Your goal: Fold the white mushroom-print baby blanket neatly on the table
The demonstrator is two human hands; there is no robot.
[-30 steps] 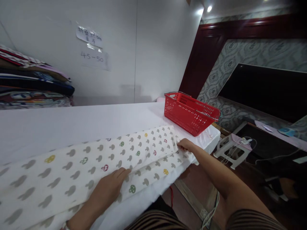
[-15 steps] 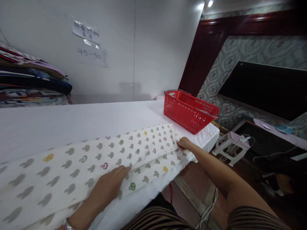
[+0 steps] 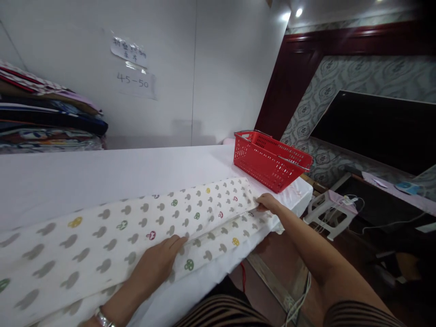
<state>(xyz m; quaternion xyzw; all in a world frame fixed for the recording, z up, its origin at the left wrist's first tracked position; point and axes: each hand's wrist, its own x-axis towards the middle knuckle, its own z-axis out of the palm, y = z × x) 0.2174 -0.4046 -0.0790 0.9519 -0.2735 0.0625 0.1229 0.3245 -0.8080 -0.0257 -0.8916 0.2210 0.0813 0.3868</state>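
A long folded white cloth (image 3: 136, 227) printed with grey and coloured mushroom shapes lies along the near edge of a white-covered table (image 3: 102, 177). My left hand (image 3: 155, 265) rests flat on the cloth near its front fold, fingers stretched out. My right hand (image 3: 267, 202) is at the cloth's right end, fingers pinched on the corner of the upper layer.
A red plastic basket (image 3: 272, 159) stands at the table's far right corner. A stack of folded fabrics (image 3: 47, 118) sits at the back left against the white wall. A small white stool (image 3: 329, 206) with cables and a dark low cabinet are on the floor to the right.
My right hand has shifted slightly right along the cloth's end, still pinching the corner. The left hand stays flat in place.
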